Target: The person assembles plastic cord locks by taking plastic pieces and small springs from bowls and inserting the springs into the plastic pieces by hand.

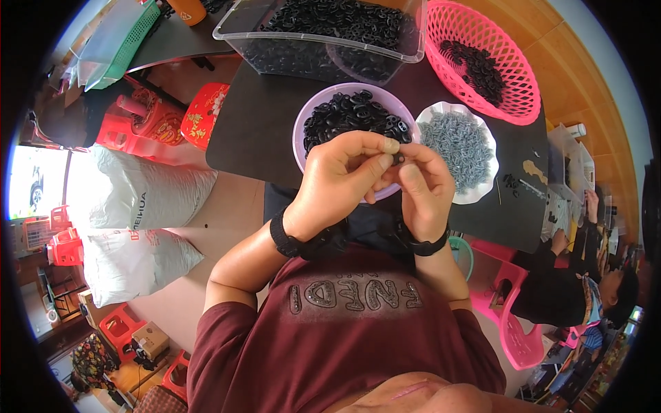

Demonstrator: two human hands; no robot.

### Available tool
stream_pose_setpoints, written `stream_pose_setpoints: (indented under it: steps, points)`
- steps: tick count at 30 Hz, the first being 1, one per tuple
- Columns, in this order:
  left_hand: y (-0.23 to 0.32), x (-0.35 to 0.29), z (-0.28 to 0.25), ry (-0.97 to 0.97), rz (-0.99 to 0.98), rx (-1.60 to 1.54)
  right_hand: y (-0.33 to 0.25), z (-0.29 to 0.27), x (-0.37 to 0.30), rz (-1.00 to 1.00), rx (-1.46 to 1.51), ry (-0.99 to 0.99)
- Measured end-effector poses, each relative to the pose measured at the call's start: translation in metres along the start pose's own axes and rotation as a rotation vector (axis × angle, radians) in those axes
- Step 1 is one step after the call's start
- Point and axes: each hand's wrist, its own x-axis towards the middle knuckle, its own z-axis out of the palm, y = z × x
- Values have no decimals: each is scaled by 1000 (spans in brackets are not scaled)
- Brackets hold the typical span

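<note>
Left hand point(337, 171): fingers pinching small black part point(398, 159), over 4 o'clock side of lilac bowl point(298, 141). Right hand point(430, 193): fingers bunched close at the part, can't tell if gripping. From bowl: white dish point(492, 168) 3 o'clock, pink basket point(527, 89) 2, clear tub point(292, 70) 12. All on dark tabletop point(241, 131).

L hand point(337, 172) & R hand point(428, 189) meet over lilac bowl point(299, 138) of blk pcs point(344, 113); L fingers point(368, 142) pinch sm. dark pc. point(397, 159), R fingers point(425, 162) close by it. White scalloped dish point(491, 165) w/ grey pcs point(454, 151) just R of bowl; pink basket point(518, 62) beyond, w/ more blk pcs. Clear bin point(253, 60), also w/ blk pcs, behind bowl. Bin, basket & dish on dk counter point(241, 131). White sacks point(148, 196) on floor point(237, 206), L; co-worker point(551, 296) far R.
</note>
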Motion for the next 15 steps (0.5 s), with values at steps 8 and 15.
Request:
stream_pose_setpoints:
  steps: [8,15]
  points:
    - [6,9,-46,61,19,287,-7,-14,-4,199,-294,-69]
    - [25,58,-88,-69,304,1066,-5,-17,-2,192,-284,-31]
